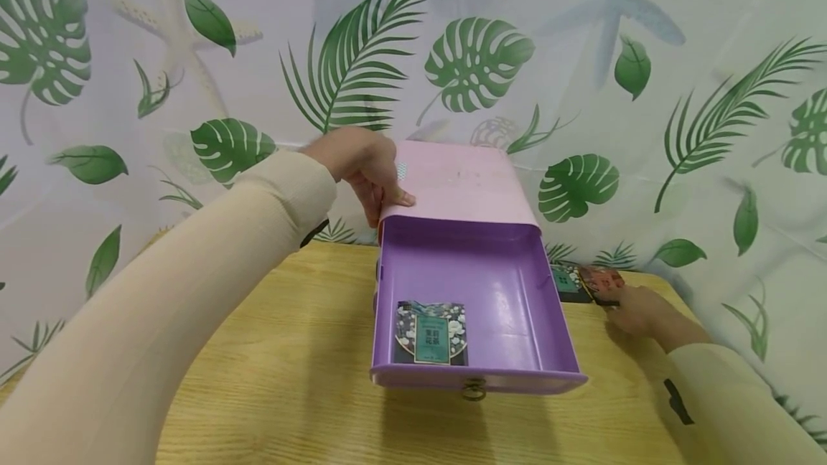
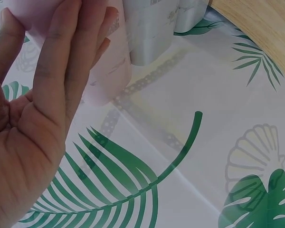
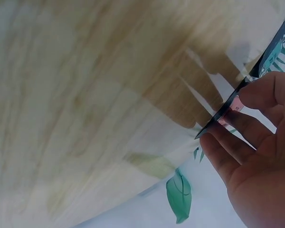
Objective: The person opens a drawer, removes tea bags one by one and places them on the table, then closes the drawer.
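A pink storage box [image 1: 461, 181] stands on the table with its purple drawer [image 1: 491, 307] pulled out toward me. My left hand [image 1: 365, 171] holds the box by its left side, thumb on top and fingers down the side. Inside the drawer, at the front left, lies a dark floral tea sachet [image 1: 431, 336] with a green label. To the right of the box, my right hand [image 1: 639, 314] pinches a red-labelled tea sachet [image 1: 602, 283] by its edge. Another green-labelled sachet [image 1: 568, 283] lies right beside it, next to the box.
The wooden table [image 1: 278, 350] runs up to a leaf-patterned backdrop [image 1: 478, 63]. A small ring pull [image 1: 474, 389] hangs from the drawer's front. In the left wrist view, pale cylindrical containers [image 2: 149, 31] stand behind the left hand.
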Action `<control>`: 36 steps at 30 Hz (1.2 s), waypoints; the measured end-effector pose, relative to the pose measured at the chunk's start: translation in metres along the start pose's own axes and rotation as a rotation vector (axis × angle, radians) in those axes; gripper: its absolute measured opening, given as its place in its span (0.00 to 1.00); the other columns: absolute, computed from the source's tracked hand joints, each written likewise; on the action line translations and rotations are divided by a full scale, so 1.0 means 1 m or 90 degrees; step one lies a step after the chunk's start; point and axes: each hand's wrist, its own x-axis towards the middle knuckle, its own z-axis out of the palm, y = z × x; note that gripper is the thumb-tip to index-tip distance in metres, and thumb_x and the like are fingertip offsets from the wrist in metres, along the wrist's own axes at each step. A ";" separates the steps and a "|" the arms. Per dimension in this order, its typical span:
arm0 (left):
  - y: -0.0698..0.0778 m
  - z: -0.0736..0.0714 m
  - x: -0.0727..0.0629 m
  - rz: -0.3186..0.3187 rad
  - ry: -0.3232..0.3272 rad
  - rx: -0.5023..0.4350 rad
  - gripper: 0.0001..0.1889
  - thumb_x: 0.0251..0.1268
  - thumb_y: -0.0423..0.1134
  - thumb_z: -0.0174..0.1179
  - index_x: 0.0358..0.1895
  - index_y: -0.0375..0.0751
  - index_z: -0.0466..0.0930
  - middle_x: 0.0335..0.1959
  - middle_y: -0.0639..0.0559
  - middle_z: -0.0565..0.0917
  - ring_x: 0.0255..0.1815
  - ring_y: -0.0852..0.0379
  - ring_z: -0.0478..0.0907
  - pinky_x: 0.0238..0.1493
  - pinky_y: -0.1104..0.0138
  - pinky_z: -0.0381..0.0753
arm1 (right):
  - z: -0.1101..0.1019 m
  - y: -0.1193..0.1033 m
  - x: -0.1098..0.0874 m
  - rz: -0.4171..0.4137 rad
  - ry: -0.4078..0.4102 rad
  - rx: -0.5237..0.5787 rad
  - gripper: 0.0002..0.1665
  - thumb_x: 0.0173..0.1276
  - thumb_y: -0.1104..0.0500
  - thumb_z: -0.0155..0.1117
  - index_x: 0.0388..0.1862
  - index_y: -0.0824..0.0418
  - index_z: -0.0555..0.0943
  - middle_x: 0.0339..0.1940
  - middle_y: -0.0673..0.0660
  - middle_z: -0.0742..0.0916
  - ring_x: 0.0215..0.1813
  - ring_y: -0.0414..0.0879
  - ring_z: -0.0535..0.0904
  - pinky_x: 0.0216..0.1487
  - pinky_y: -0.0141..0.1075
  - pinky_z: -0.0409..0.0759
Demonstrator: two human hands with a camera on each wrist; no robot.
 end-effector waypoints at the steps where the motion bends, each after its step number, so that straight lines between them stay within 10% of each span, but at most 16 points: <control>1: 0.000 0.000 0.000 0.000 0.000 0.000 0.29 0.68 0.44 0.64 0.59 0.22 0.68 0.47 0.31 0.86 0.44 0.46 0.89 0.52 0.61 0.85 | -0.001 -0.001 0.000 0.000 0.001 0.003 0.32 0.58 0.61 0.56 0.64 0.69 0.76 0.37 0.71 0.85 0.33 0.57 0.76 0.37 0.49 0.77; 22: -0.002 0.002 0.002 0.010 -0.011 -0.014 0.29 0.68 0.43 0.64 0.59 0.22 0.66 0.51 0.29 0.84 0.45 0.45 0.88 0.52 0.60 0.85 | 0.008 -0.036 0.007 -0.091 0.031 -0.009 0.30 0.62 0.62 0.53 0.65 0.67 0.77 0.64 0.81 0.74 0.44 0.72 0.82 0.44 0.58 0.81; 36: -0.002 0.003 0.003 0.011 -0.012 0.000 0.27 0.67 0.44 0.64 0.55 0.21 0.72 0.47 0.30 0.86 0.44 0.46 0.88 0.53 0.62 0.84 | -0.002 -0.057 0.003 -0.065 0.014 -0.026 0.25 0.69 0.61 0.52 0.63 0.68 0.76 0.51 0.76 0.83 0.51 0.72 0.81 0.52 0.62 0.79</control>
